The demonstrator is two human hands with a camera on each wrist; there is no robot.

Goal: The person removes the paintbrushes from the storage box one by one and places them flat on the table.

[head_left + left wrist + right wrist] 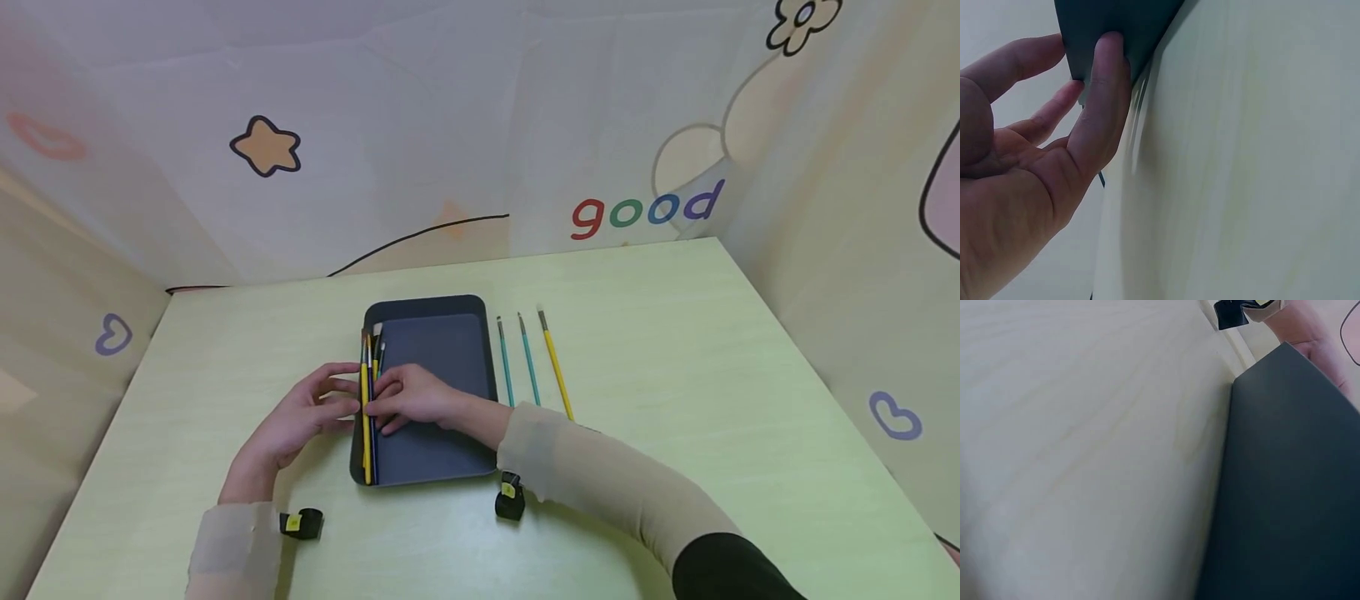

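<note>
A dark grey tray [442, 433] lies on the table, with several paintbrushes [366, 442] along its left inner wall, some yellow, one dark blue. My left hand [307, 412] is at the tray's left side; in the left wrist view its fingers [1107, 94] touch the outer wall. Over the tray, my right hand [412, 396] has its fingers bent and pinches at the brushes near their middle, covering part of them. In the right wrist view the tray's side [1285, 487] shows, but not the right hand's fingers.
Right of the tray lie two teal brushes [528, 358] and a yellow brush [557, 362], partly behind the right forearm. A black wrist camera [302, 523] sits by the left cuff, another camera [510, 497] by the right. A printed cloth wall [420, 167] stands behind the table.
</note>
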